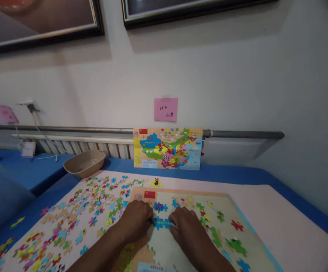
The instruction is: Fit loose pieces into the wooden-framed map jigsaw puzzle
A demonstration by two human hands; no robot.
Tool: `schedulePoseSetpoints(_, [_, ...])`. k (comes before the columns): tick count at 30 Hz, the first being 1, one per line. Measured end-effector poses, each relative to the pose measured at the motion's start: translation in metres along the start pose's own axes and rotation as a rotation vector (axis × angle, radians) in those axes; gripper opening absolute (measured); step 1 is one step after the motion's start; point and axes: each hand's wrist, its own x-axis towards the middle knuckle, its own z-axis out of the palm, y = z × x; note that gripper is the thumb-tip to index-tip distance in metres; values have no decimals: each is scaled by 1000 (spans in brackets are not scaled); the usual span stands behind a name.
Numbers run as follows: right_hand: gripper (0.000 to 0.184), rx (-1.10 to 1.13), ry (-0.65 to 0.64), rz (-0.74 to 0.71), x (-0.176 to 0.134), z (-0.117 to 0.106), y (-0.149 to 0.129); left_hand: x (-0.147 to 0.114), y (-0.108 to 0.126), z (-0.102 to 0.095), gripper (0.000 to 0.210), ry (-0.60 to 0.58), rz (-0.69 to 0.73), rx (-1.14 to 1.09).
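A short joined strip of blue jigsaw puzzle pieces (161, 223) with printed characters lies on the puzzle board (169, 247). My left hand (137, 218) is closed at the strip's left end, fingers curled down onto it. At the opposite end my right hand (187, 228) pinches the strip, thumb and fingers close together. Just above the strip is a blue-and-purple puzzle piece (159, 206). The board's frame shows a red flag piece (149, 194) at its upper left. Both hands hide part of the strip's ends.
Many loose puzzle pieces (95, 204) spread over the left of the pink mat (291, 219). A tan bowl (84, 163) stands behind them. The reference map picture (168, 148) leans by the wall pipe (246, 134). More pieces, such as a red one (237, 225), lie on the board's right side.
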Motion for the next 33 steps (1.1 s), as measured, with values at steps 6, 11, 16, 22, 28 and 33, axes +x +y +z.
schedulePoseSetpoints(6, [12,-19,-41,25,2,-8,-7,0,-3,0,13,-14,-2,-29])
schedulePoseSetpoints(11, [12,-34,-57,26,1,-12,-9,0,-3,0,11,-13,-17,-33])
schedulePoseSetpoints(16, [12,-24,-46,36,0,-14,-10,0,-4,1,13,-10,-23,-53])
schedulePoseSetpoints(22, [12,8,-52,35,1,-11,-6,0,-5,2,10,12,-23,-71])
schedulePoseSetpoints(28, [12,13,-45,21,0,-8,-2,-1,-7,4,11,21,-18,-80])
schedulePoseSetpoints(33, [10,38,-51,26,-1,-11,-3,0,-7,2,10,18,-16,-84])
